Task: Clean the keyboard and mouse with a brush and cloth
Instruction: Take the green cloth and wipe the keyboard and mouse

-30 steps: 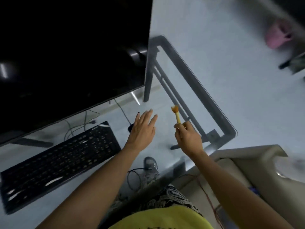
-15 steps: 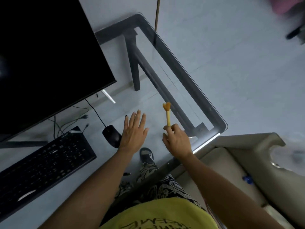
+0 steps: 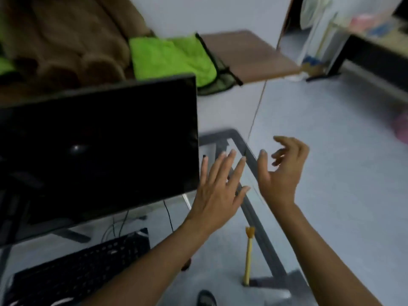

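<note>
A small yellow brush (image 3: 249,255) lies on the glass desk (image 3: 249,151), bristles pointing away from me, with neither hand on it. My left hand (image 3: 218,191) is raised over the desk's right part, fingers spread, holding nothing. My right hand (image 3: 284,171) is lifted beside it near the desk's far right edge, fingers loosely curled and apart, empty. The black keyboard (image 3: 75,270) sits at the lower left. The mouse is almost wholly hidden under my left forearm; only its cable (image 3: 169,215) shows. A bright green cloth (image 3: 172,58) lies behind the monitor.
A large black monitor (image 3: 97,146) stands on the desk at the left, close to my left hand. A brown sofa or blanket (image 3: 66,40) and a brown board (image 3: 249,54) lie beyond it. A thin rod (image 3: 257,109) leans by the desk corner. Grey floor spreads to the right.
My right hand has let go of the brush, which now lies on the glass. Both hands have lifted forward with fingers apart. The camera has tilted up toward the monitor and the cloth.
</note>
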